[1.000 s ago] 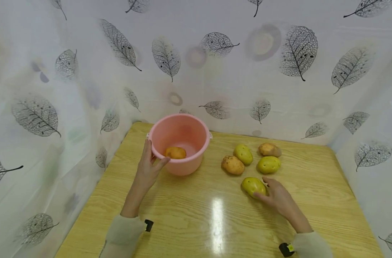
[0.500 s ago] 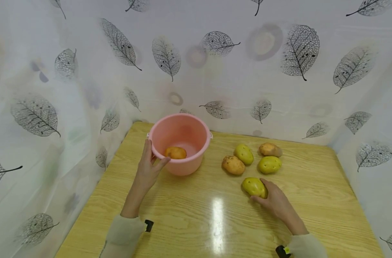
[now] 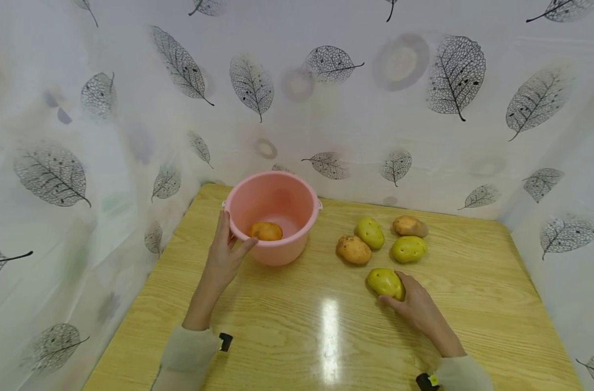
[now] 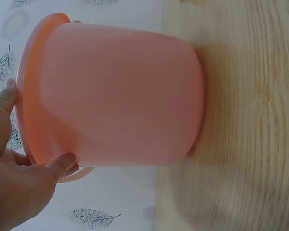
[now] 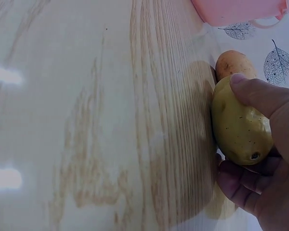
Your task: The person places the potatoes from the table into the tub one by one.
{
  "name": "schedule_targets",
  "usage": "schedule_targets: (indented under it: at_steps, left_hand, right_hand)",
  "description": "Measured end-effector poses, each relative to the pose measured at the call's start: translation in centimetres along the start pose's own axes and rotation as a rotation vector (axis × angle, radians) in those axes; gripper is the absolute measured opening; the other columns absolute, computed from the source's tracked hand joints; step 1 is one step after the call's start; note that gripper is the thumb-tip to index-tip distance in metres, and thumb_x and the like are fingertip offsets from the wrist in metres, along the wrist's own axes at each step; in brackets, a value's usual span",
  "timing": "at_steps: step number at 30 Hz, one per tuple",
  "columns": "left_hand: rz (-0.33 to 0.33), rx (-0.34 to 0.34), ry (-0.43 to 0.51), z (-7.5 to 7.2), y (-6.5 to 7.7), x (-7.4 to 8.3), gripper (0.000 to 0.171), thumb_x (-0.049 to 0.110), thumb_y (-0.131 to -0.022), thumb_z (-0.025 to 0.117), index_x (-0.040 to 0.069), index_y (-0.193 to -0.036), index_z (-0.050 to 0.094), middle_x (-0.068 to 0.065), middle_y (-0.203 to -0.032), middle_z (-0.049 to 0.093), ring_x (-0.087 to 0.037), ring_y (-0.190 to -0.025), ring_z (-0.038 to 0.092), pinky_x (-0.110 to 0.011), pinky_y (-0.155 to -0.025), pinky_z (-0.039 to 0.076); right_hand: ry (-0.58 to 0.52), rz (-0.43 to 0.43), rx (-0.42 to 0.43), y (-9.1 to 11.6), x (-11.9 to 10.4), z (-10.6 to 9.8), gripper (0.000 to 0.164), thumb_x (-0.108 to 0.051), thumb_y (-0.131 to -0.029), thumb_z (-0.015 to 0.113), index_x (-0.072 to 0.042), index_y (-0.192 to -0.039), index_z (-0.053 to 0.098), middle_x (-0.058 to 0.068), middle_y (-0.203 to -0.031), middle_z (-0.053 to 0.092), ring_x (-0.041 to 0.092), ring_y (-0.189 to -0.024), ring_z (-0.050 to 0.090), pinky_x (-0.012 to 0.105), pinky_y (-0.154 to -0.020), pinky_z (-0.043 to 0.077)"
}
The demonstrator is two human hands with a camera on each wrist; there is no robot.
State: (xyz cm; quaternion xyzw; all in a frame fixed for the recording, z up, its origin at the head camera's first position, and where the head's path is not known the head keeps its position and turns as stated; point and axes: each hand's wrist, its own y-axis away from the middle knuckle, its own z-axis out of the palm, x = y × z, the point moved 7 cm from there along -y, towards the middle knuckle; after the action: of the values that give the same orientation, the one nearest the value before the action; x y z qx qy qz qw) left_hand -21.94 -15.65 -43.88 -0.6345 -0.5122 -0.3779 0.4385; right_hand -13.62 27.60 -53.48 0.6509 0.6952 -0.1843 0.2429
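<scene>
- Left forearm (image 3: pixel 188 350), sleeved, slants up and rightward from the bottom edge, left of centre.
- Left hand (image 3: pixel 223 256), near the frame's middle, grips with its thumb spread rightward.
- Right forearm (image 3: pixel 464 373), sleeved, slants up and leftward at lower right.
- Right hand (image 3: pixel 418 304), right of centre, holds with thumb and fingers.

pink bucket (image 5: pixel 245 10): cut by right-wrist view's top edge | brown potato (image 5: pixel 235 63): partly hidden behind yellow potato (image 5: pixel 241 122)
</scene>
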Motion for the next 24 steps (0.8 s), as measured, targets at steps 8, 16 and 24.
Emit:
schedule_targets:
  at_steps: [8, 16, 24]
  left_hand:
    - [0.003, 0.0, -0.003, -0.1, 0.0, -0.2, 0.099, 0.023, -0.1, 0.072, 0.009, -0.166, 0.0, -0.009, -0.172, -0.007, -0.036, -0.153, 0.025, -0.045, -0.119, 0.034]
    - [0.001, -0.009, 0.01, 0.1, -0.1, -0.4, 0.098, 0.023, -0.1, 0.071, 0.012, -0.166, -0.001, -0.008, -0.172, -0.008, -0.036, -0.153, 0.025, -0.047, -0.12, 0.033]
    - [-0.008, -0.012, 0.02, 0.0, -0.2, -0.4, 0.1, 0.015, -0.099, 0.072, 0.01, -0.166, -0.002, -0.01, -0.172, -0.01, -0.037, -0.153, 0.024, -0.049, -0.119, 0.034]
  right_hand:
    - [-0.018, 0.024, -0.013, -0.1, 0.1, 0.2, 0.087, -0.042, -0.094, 0.077, 0.016, -0.147, 0.04, 0.041, -0.142, 0.048, 0.058, -0.13, 0.047, 0.069, -0.104, 0.043]
    - [-0.025, 0.029, 0.022, 0.0, 0.2, 0.2, 0.083, -0.041, -0.094, 0.077, 0.015, -0.145, 0.043, 0.038, -0.139, 0.052, 0.053, -0.124, 0.053, 0.064, -0.098, 0.048]
    - [-0.03, 0.05, 0.06, 0.0, -0.6, -0.9, 0.08, -0.041, -0.095, 0.075, 0.012, -0.146, 0.045, 0.034, -0.135, 0.056, 0.044, -0.115, 0.06, 0.056, -0.09, 0.053]
